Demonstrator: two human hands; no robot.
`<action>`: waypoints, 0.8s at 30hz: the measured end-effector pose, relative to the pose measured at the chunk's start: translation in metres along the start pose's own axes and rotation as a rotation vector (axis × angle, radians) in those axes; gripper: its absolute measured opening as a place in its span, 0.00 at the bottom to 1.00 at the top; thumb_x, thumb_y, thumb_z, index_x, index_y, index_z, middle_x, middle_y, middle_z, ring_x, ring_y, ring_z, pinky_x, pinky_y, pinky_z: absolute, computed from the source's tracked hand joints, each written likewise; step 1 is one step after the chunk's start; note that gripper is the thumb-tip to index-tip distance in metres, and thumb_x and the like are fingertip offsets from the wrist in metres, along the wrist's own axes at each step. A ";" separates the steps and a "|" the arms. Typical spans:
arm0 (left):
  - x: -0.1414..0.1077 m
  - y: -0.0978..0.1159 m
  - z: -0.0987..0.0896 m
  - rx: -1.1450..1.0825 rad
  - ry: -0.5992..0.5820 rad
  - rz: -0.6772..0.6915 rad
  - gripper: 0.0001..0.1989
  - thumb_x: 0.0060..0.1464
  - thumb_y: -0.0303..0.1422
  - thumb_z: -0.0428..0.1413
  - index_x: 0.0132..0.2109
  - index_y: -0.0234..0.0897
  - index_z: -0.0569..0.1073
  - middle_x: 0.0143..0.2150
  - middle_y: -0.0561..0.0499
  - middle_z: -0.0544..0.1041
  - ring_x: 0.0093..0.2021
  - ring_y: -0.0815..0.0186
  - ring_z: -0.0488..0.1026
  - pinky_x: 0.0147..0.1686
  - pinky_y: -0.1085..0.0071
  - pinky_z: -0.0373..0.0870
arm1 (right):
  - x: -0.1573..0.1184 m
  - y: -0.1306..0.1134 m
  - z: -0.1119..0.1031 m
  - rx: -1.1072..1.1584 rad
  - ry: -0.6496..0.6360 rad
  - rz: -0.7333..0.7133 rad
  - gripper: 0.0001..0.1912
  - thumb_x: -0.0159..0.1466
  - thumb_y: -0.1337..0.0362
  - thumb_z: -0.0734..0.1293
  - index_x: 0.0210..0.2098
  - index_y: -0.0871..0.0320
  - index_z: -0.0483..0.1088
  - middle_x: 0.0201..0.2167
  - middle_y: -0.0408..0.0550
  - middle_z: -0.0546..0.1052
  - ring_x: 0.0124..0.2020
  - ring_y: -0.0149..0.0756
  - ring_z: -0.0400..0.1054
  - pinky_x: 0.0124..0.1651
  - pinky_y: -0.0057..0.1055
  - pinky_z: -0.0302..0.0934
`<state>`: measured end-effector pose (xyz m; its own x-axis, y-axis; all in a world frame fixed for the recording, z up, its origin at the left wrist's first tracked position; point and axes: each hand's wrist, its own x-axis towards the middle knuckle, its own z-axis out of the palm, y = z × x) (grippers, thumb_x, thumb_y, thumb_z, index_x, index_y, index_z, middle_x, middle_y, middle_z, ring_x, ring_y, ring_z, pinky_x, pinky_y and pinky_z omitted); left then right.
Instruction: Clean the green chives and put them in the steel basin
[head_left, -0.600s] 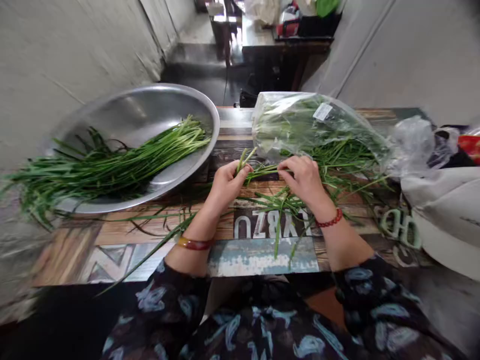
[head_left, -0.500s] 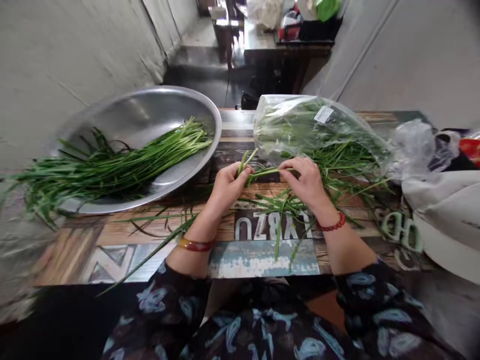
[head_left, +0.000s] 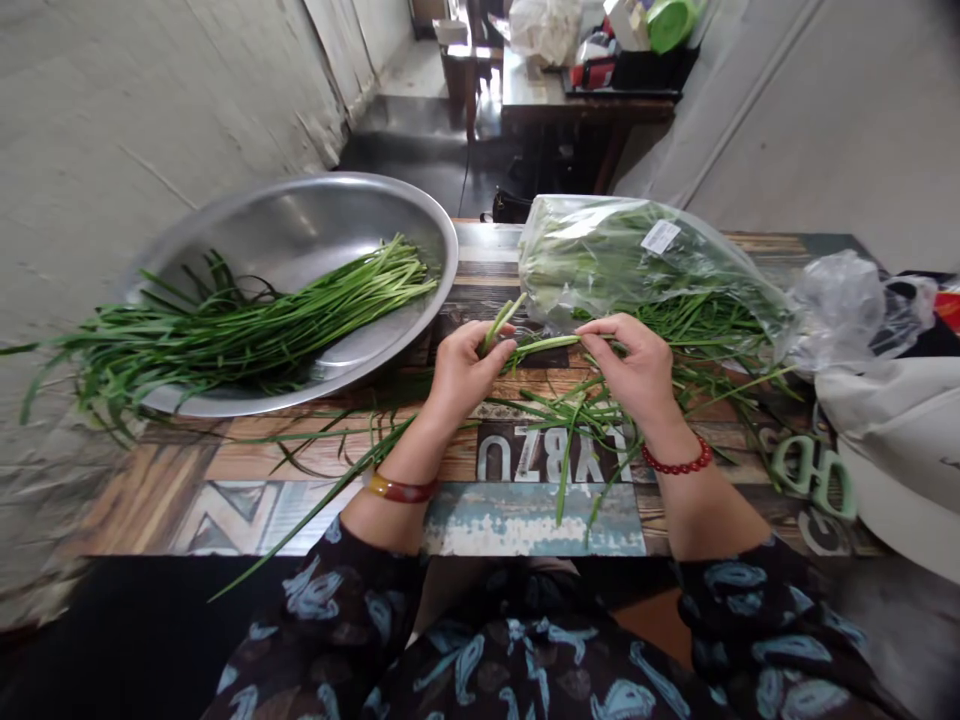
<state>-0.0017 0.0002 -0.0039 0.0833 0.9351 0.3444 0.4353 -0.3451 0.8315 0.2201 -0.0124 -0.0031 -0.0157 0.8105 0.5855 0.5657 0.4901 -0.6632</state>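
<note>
Over the wood-patterned table, between steel basin and clear plastic bag, the left hand clasps chive stalks while the right hand pinches a pale chive stem; the hands sit slightly wider apart than before, seemingly exposing more stem for handling

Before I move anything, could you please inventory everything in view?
Table: one, multicoloured, foreground.
Basin: one, silver, table's left.
Bundled stalks: one bunch, green, in basin.
Bag of greens: one, clear, table's back right.
Loose stalks: many, green, across table.
Held stalks: few, light green, centre.
Looped handles: two, pale green, table's right.
Cap-like item: one, off-white, right edge.
Crumpled plastic: some, clear, right.
Back table: one, brown-edged, top, holding items.
Walls: two, whitish, left, right.
Bangle: one, amber-red, left wrist.
Beaded bracelet: one, red, right wrist.
Sleeves: two, black and blue, bottom.
Left hand: one, bare, gripping stalks, centre.
Right hand: one, bare, pinching stalks, centre.
</note>
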 end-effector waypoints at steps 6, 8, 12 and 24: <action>0.001 0.003 0.001 0.113 -0.011 0.066 0.06 0.53 0.28 0.58 0.28 0.34 0.74 0.25 0.55 0.69 0.29 0.69 0.65 0.33 0.72 0.62 | 0.000 0.003 -0.001 -0.066 0.014 0.003 0.07 0.64 0.63 0.66 0.33 0.54 0.77 0.33 0.46 0.80 0.37 0.38 0.73 0.44 0.37 0.65; 0.001 0.006 -0.003 0.091 0.046 0.060 0.06 0.53 0.29 0.57 0.28 0.35 0.73 0.24 0.55 0.67 0.28 0.70 0.64 0.32 0.72 0.61 | -0.001 0.010 0.001 -0.094 0.027 0.065 0.07 0.63 0.63 0.66 0.32 0.54 0.77 0.33 0.46 0.80 0.36 0.39 0.74 0.43 0.37 0.65; -0.001 0.020 -0.013 -0.066 -0.130 0.034 0.08 0.54 0.32 0.58 0.29 0.34 0.73 0.24 0.56 0.68 0.27 0.71 0.64 0.30 0.73 0.61 | 0.000 0.021 0.004 -0.096 0.045 0.162 0.07 0.62 0.63 0.67 0.31 0.55 0.78 0.33 0.47 0.81 0.37 0.40 0.74 0.44 0.37 0.66; -0.001 0.010 -0.003 -0.136 -0.051 0.070 0.10 0.57 0.36 0.58 0.39 0.36 0.81 0.36 0.49 0.79 0.39 0.65 0.73 0.42 0.68 0.69 | -0.002 -0.007 0.007 0.074 -0.119 0.056 0.06 0.63 0.64 0.67 0.33 0.54 0.77 0.32 0.45 0.81 0.36 0.35 0.74 0.42 0.33 0.65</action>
<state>0.0003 -0.0049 0.0054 0.1563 0.9101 0.3838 0.3020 -0.4140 0.8587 0.2102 -0.0149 -0.0025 -0.0858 0.8676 0.4898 0.5059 0.4614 -0.7288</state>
